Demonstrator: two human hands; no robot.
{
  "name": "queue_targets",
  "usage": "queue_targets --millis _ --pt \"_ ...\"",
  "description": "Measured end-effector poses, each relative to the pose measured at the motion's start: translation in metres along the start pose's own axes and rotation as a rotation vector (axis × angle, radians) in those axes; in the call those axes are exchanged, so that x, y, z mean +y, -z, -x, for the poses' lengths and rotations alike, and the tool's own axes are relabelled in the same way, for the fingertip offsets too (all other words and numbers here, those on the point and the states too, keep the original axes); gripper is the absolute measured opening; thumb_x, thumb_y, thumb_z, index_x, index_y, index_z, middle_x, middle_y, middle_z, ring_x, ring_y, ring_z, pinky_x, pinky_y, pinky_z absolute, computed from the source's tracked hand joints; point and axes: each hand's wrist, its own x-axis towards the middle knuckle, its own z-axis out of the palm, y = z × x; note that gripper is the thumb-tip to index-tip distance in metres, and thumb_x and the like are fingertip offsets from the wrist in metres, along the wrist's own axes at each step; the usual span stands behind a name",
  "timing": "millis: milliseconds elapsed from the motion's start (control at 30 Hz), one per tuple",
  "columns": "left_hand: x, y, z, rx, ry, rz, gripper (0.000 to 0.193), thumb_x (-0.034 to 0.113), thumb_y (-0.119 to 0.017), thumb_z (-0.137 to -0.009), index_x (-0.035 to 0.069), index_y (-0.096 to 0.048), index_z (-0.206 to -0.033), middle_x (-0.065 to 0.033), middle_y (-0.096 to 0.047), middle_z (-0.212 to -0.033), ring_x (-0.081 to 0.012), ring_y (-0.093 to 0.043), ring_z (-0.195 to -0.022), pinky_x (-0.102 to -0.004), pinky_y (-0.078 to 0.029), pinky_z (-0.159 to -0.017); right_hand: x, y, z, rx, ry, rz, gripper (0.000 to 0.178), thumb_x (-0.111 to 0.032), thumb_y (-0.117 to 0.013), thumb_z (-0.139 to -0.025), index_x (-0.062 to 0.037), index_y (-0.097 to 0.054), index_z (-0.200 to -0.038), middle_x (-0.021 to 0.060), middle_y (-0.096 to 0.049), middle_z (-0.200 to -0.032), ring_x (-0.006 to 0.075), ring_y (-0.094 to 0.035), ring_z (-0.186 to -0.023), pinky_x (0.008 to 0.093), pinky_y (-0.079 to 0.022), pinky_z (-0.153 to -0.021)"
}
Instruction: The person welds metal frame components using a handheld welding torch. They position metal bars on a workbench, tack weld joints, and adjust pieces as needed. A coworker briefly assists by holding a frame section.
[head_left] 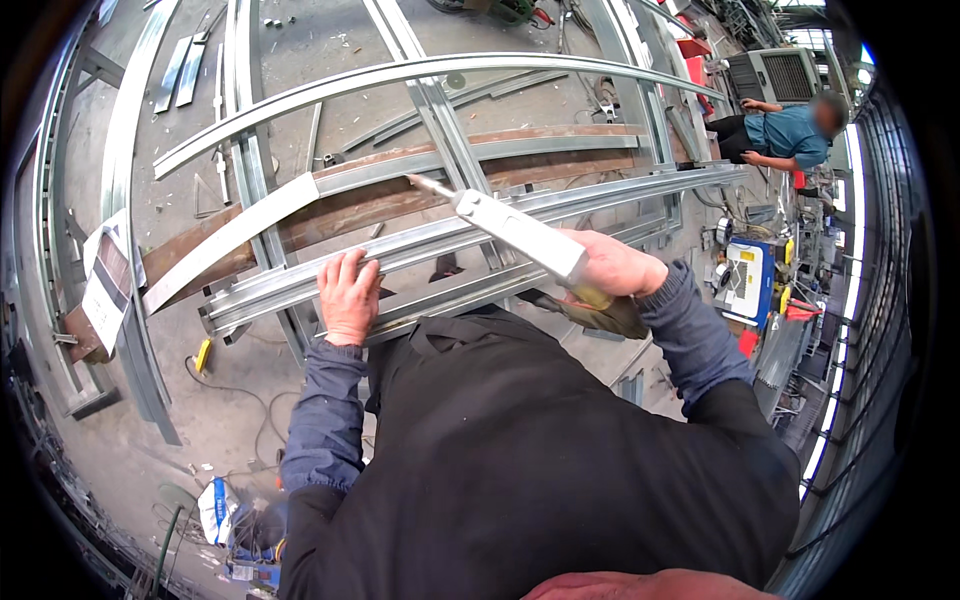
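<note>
My right hand (612,265) is wrapped round the back end of a long white-grey welding gun (520,235). The gun points up and left over the metal frame, and its thin copper-coloured tip (430,186) is above a brown beam. Part of my grip is hidden behind the gun's body. My left hand (349,297) is bent over the near double steel rail (430,245), fingers close together on top of it. That shiny rail lies across the frame in front of my body. A curved steel strip (420,68) crosses the frame farther away.
A brown steel beam (345,215) runs under the frame's crossbars. White paper sheets (106,285) hang at the left. A yellow corded control (203,355) lies on the floor. Another person (785,135) stands at the far right, near a blue-and-white box (748,280).
</note>
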Motion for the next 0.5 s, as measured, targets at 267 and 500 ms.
queue_targets --millis 267,500 --pt "0.031 0.011 -0.010 -0.112 -0.102 -0.255 0.064 0.026 -0.085 -0.089 0.025 -0.068 -0.150 -0.0103 -0.062 -0.130 -0.0347 -0.057 -0.123 -0.0536 -0.043 -0.113 0.082 0.030 0.047 -0.049 0.069 0.170 0.060 -0.027 -0.061 -0.115 -0.0042 -0.047 -0.169 0.0135 -0.065 -0.159 0.0204 -0.061 -0.142 0.0362 -0.047 -0.121" --pt "0.065 -0.011 -0.031 -0.175 -0.014 -0.209 0.063 0.038 -0.086 -0.092 0.015 -0.068 -0.148 -0.0107 -0.065 -0.131 -0.0355 -0.058 -0.125 -0.0511 -0.045 -0.111 0.127 0.041 0.055 -0.049 0.151 0.347 0.063 -0.044 -0.063 -0.113 -0.0145 -0.052 -0.168 0.0145 -0.074 -0.147 0.0277 -0.071 -0.131 0.0392 -0.052 -0.113"
